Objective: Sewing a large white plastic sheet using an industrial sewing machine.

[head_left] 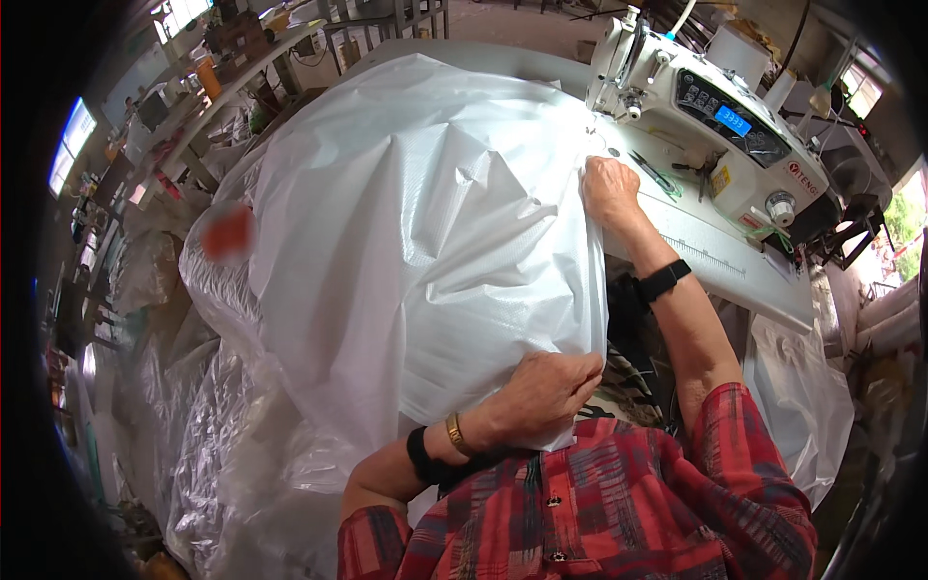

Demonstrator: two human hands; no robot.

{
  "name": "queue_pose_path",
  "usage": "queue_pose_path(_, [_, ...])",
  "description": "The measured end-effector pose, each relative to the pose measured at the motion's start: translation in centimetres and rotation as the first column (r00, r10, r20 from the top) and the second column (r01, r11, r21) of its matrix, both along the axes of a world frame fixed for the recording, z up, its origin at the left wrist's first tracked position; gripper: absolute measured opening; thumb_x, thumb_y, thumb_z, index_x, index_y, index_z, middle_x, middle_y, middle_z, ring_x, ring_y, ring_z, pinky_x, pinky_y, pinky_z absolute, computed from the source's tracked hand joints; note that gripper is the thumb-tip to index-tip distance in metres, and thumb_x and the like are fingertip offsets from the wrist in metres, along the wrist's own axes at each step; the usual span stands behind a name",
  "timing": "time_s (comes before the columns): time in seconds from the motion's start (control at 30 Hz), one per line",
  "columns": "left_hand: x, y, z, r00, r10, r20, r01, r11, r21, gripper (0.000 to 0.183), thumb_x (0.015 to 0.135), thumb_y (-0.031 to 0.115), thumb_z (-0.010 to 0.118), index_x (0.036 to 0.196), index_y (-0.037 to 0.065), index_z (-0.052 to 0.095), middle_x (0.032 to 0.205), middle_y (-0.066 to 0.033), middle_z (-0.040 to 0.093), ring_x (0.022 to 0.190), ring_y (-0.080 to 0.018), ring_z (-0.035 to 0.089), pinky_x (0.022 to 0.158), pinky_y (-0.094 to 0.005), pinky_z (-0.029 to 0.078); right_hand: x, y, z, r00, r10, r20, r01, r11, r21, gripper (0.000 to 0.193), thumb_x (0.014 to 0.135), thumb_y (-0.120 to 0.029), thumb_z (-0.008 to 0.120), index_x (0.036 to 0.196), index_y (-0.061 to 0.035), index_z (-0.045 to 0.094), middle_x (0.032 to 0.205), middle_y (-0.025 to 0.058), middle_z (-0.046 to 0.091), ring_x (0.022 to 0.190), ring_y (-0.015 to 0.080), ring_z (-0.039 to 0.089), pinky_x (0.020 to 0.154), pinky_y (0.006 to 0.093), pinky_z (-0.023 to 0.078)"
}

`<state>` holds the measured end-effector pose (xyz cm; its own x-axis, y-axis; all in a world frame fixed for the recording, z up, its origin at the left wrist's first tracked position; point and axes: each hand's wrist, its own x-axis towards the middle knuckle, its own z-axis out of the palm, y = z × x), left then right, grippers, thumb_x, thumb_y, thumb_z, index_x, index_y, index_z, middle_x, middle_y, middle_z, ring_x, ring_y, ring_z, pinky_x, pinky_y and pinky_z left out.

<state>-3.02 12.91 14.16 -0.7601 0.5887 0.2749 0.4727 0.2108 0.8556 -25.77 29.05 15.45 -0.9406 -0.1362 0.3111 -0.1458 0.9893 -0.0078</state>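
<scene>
A large sheet of shiny white plastic-like fabric (483, 232) spreads over the sewing table, creased in the middle and hanging down on the left. My left hand (546, 391) pinches its right edge close to my body. Farther up the same edge, my right hand (609, 188) is closed on the fabric, just short of the needle area. Between my two hands the edge runs nearly straight. The white sewing machine (715, 126) stands at the upper right, with a lit blue display on its front. Its needle is too small to make out.
Dark tweezers or snips (657, 176) lie on the table (715, 256) beside my right hand, near a printed ruler scale. Clear plastic sheeting (222, 454) piles up at the lower left. A metal chair (382, 24) and a cluttered bench (213, 97) stand beyond.
</scene>
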Motion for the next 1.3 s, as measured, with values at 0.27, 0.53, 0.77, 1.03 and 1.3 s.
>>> queue_pose_path(0.27, [-1.1,0.1,-0.6,1.0,0.02,0.008,-0.02,1.0,-0.01,0.02,0.094,0.016,0.054,0.081,0.001,0.051,0.069,-0.0216,0.054,0.068,-0.0419,0.057,0.06,-0.0464,0.043,-1.3,-0.8,1.1,0.99,-0.008,0.142,-0.017,0.984,0.178,0.014,0.075,-0.002,0.061,0.083,0.0017,0.072,0.086,0.022,0.071,0.084,0.0353,0.071,0.073,0.0426,0.056])
queue_pose_path(0.53, [-3.5,0.9,-1.6,0.983,0.172,-0.066,-0.176,0.982,-0.062,0.018,0.089,0.016,0.056,0.079,0.001,0.054,0.066,-0.021,0.056,0.066,-0.0418,0.059,0.06,-0.047,0.045,-3.4,-0.7,1.2,0.993,-0.053,0.103,0.036,0.987,0.159,0.015,0.076,-0.005,0.06,0.084,0.0011,0.072,0.087,0.0222,0.071,0.086,0.0356,0.071,0.073,0.0426,0.057])
queue_pose_path(0.77, [-4.9,1.2,-2.2,0.953,0.282,-0.113,-0.29,0.956,-0.055,0.017,0.083,0.014,0.058,0.073,0.001,0.054,0.06,-0.0205,0.054,0.06,-0.0415,0.058,0.059,-0.0471,0.045,-1.8,-0.6,0.6,0.997,-0.033,0.076,0.03,0.998,0.051,0.017,0.077,-0.005,0.057,0.083,0.0037,0.07,0.087,0.0259,0.069,0.084,0.0398,0.069,0.073,0.0463,0.055])
queue_pose_path(1.03, [-7.3,1.5,-2.6,0.909,0.358,-0.212,-0.38,0.922,-0.073,0.018,0.083,0.015,0.056,0.073,0.001,0.054,0.059,-0.0204,0.055,0.059,-0.0414,0.059,0.058,-0.0485,0.046,-4.2,-0.5,0.5,0.998,-0.056,0.04,0.053,0.997,0.06,0.018,0.078,-0.002,0.058,0.089,0.0018,0.072,0.087,0.0228,0.071,0.087,0.0364,0.071,0.077,0.043,0.055])
queue_pose_path(1.3, [-7.4,2.3,-3.0,0.895,0.404,-0.19,-0.424,0.903,-0.077,0.017,0.083,0.016,0.056,0.073,0.001,0.055,0.06,-0.0205,0.056,0.06,-0.0417,0.059,0.059,-0.0487,0.047,-2.6,1.3,-0.8,1.0,-0.017,-0.001,0.017,0.993,-0.116,0.024,0.086,-0.02,0.059,0.09,0.0015,0.069,0.086,0.0223,0.069,0.084,0.0383,0.068,0.075,0.0487,0.051])
